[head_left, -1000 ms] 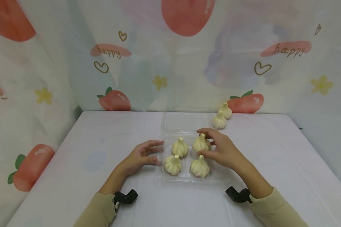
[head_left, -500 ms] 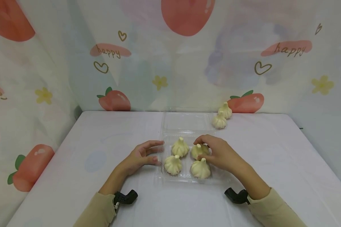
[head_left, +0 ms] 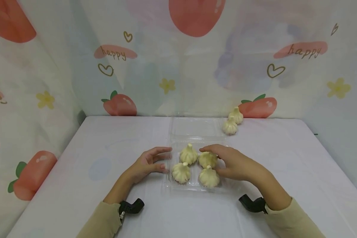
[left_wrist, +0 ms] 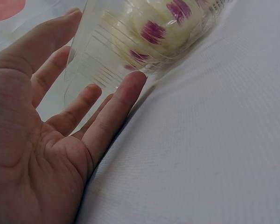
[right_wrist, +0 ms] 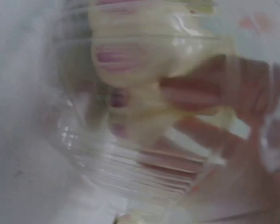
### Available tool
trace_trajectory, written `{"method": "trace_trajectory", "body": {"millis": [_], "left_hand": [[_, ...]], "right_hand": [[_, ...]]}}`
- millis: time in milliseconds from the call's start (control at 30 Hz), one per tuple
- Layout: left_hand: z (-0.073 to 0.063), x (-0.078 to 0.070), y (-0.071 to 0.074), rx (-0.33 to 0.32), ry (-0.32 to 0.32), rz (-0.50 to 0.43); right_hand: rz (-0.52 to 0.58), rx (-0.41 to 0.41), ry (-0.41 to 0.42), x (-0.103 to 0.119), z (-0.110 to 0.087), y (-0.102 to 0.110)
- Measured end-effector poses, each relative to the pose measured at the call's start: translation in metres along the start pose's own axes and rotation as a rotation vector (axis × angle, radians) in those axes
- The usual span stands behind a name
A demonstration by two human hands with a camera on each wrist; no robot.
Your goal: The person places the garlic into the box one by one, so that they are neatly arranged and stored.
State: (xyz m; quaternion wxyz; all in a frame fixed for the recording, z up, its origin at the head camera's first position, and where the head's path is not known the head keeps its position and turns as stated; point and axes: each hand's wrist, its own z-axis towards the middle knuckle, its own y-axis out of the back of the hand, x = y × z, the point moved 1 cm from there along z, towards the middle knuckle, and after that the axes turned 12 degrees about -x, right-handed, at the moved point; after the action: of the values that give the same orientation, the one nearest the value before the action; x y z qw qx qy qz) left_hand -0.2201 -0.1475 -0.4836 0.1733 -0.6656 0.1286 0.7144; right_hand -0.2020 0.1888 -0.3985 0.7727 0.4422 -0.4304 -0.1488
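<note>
A clear plastic box holds several garlic bulbs, stems up: one back left, one front left, one front right, one back right. My right hand is around the back-right bulb, index finger stretched behind it and thumb at its right side. Through the blurred plastic in the right wrist view, fingers show close against a bulb. My left hand has its fingers spread along the box's left wall; in the left wrist view, purple-marked garlic shows through that wall.
The box's transparent lid lies folded back behind it. Right of the lid stand two more garlic bulbs, a nearer one and a farther one by the printed backdrop. A white cloth covers the table.
My right hand lowered the back-right garlic bulb into the box, then its thumb slid off the bulb's front and the hand shifted right. The left hand stayed in place.
</note>
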Motion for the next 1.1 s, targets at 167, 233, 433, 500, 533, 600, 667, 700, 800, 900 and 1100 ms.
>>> {"method": "trace_trajectory", "body": {"millis": [167, 233, 433, 500, 533, 600, 667, 700, 800, 900, 1100], "left_hand": [[0.000, 0.002, 0.001, 0.001, 0.004, -0.012], [0.000, 0.002, 0.001, 0.001, 0.004, -0.020], [0.000, 0.000, 0.000, 0.002, -0.007, -0.030], [0.000, 0.000, 0.000, 0.004, -0.012, -0.030], [0.000, 0.000, 0.000, 0.004, -0.012, -0.027], [0.000, 0.000, -0.001, 0.005, -0.012, -0.025], [0.000, 0.000, -0.001, 0.004, -0.007, -0.019], [0.000, 0.000, -0.001, 0.003, -0.005, -0.019], [0.000, 0.000, -0.001, 0.002, -0.004, -0.020], [0.000, 0.000, -0.001, 0.003, -0.007, -0.032], [0.000, 0.001, 0.000, 0.004, -0.003, -0.037]], "right_hand": [[0.005, 0.099, -0.031, 0.003, -0.002, 0.000], [-0.011, 0.110, -0.018, 0.004, -0.001, -0.003], [-0.047, 0.051, 0.024, 0.008, 0.004, -0.015], [-0.047, 0.042, 0.024, 0.009, 0.004, -0.018], [-0.047, 0.040, 0.025, 0.009, 0.004, -0.019], [-0.053, 0.040, 0.021, 0.010, 0.004, -0.020], [-0.054, 0.045, 0.020, 0.010, 0.003, -0.021], [-0.053, 0.049, 0.015, 0.011, 0.003, -0.021], [-0.044, 0.058, 0.005, 0.011, 0.002, -0.018], [-0.030, 0.071, -0.002, 0.011, 0.002, -0.014], [-0.019, 0.064, 0.004, 0.011, 0.000, -0.003]]}}
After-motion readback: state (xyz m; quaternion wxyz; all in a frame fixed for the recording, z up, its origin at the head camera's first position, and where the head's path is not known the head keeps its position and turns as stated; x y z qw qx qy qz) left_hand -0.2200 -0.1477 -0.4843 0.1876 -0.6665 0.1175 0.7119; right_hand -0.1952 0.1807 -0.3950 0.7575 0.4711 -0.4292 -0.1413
